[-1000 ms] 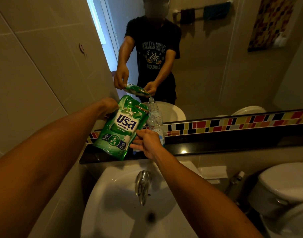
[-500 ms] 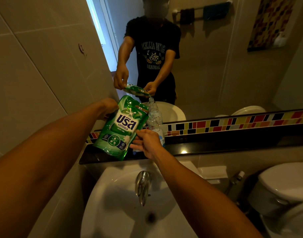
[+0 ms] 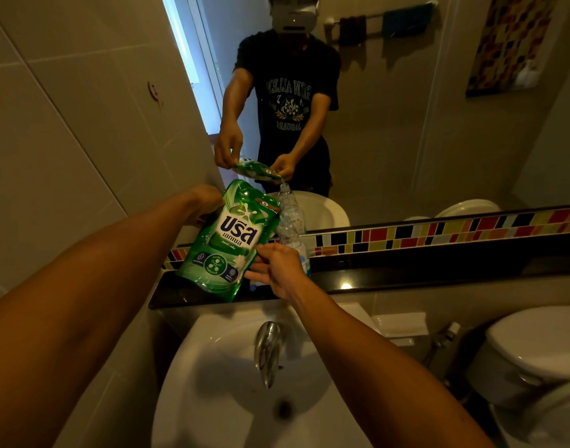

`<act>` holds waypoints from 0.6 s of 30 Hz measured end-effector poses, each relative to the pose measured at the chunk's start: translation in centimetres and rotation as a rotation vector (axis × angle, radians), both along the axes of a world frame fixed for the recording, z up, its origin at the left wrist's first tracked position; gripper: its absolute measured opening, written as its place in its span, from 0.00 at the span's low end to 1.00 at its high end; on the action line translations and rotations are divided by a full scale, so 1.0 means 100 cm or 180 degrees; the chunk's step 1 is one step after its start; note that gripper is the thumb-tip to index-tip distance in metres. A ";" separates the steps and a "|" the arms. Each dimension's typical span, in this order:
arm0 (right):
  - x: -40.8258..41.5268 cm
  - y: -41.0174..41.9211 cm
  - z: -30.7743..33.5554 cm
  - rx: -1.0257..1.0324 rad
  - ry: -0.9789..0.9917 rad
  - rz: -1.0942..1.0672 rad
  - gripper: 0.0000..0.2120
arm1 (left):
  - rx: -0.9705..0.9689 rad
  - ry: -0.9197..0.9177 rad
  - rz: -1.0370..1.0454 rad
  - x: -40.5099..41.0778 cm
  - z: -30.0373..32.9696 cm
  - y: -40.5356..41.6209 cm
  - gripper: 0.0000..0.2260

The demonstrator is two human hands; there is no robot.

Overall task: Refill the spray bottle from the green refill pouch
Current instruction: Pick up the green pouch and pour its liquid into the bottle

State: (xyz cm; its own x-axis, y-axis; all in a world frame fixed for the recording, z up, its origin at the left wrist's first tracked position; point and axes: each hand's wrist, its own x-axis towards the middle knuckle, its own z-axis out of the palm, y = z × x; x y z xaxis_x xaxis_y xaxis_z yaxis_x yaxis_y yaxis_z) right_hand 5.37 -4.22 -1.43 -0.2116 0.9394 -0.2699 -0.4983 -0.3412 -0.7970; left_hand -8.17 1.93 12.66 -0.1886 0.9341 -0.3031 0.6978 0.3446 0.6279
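Green refill pouch [image 3: 227, 242] sits tipped in your grip above the dark ledge [image 3: 406, 276], its upper corner leaning toward the mouth of the clear bottle [image 3: 291, 227]. Your left hand [image 3: 202, 202] clasps the pouch from behind at its top left edge; only the back of the wrist and knuckles show, the fingers being hidden by the pouch. Your right hand [image 3: 277, 270] pinches the pouch's lower right corner with thumb and fingertips, and it also covers the bottle's lower part, so whether it steadies the bottle too cannot be told. On the pouch front you can read large dark blue Thai letters on a white panel, a smaller Thai line under them, and round white icons near the bottom; a brown band with a small circle crosses the upper corner. The bottle stands upright on the ledge, right against the mirror [image 3: 406, 124], just beside the pouch. Below your arms lie the white sink [image 3: 212, 399] and its chrome tap [image 3: 267, 350]. A strip of coloured tiles [image 3: 438, 229] runs along the mirror's lower edge, and a toilet [image 3: 535, 350] stands to the right.
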 end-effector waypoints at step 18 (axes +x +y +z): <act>-0.002 0.000 -0.001 0.0058 -0.0068 0.0015 0.06 | -0.0044 0.0015 -0.0019 -0.002 0.002 0.000 0.11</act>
